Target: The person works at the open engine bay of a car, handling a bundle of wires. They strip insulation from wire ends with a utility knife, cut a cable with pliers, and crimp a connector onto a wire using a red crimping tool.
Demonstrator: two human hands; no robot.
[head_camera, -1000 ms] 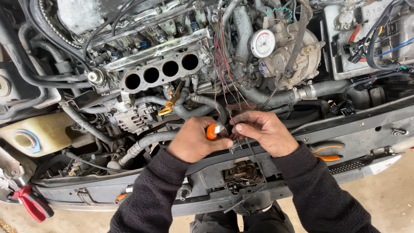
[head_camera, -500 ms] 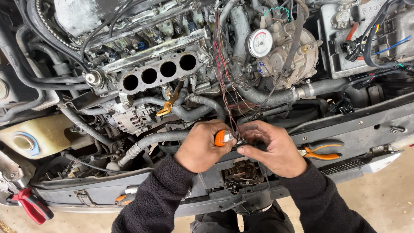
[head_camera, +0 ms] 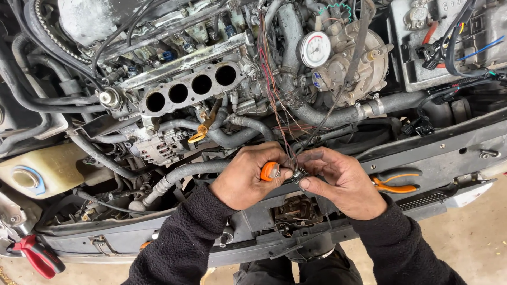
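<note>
While I lean over the engine bay, my left hand (head_camera: 244, 179) closes its fingers (head_camera: 274, 158) around an orange-handled tool (head_camera: 270, 171), its tip pointing toward my right hand (head_camera: 343, 182). My right fingers (head_camera: 311, 186) pinch a small connector (head_camera: 300, 175) at the end of a bundle of thin wires (head_camera: 274, 100) that hangs down from the engine. The two hands nearly touch, just above the black front panel (head_camera: 438, 153). The wires run up past a round gauge (head_camera: 315, 49). To the left of them sits the manifold (head_camera: 190, 87) with four open ports. Orange pliers (head_camera: 395, 184) lie on the panel just right of my right hand. A red tool (head_camera: 37, 256) rests at the far lower left.
</note>
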